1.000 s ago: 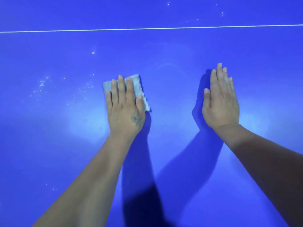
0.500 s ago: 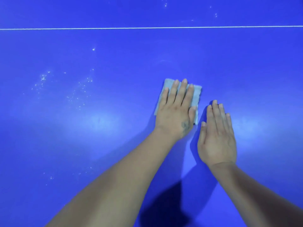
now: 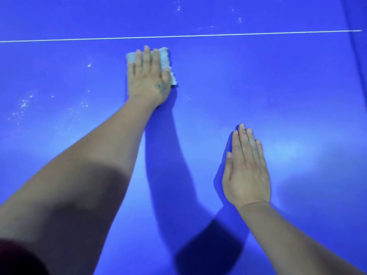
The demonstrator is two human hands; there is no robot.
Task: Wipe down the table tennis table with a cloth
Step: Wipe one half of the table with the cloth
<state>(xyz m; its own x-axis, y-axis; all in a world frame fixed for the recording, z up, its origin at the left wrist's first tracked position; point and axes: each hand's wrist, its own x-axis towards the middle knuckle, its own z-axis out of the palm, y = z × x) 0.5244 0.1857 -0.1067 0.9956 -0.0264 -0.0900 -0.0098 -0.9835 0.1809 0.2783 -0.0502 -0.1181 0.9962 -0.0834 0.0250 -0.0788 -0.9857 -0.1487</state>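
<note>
The blue table tennis table (image 3: 278, 86) fills the view. My left hand (image 3: 148, 78) lies flat, fingers straight, pressing a small pale grey cloth (image 3: 165, 58) onto the surface just below the white line (image 3: 238, 34). Only the cloth's far edge and right side show past the fingers. My right hand (image 3: 247, 171) rests flat on the bare table, fingers straight and together, nearer to me and to the right of the cloth.
White dust specks (image 3: 23, 105) dot the table at the left, and more specks (image 3: 178, 6) lie beyond the white line. A darker strip (image 3: 357, 56) runs down the table's far right side.
My left hand slid the cloth right, then away from me up to the white line. My right hand drew back toward me, apart from the cloth again.
</note>
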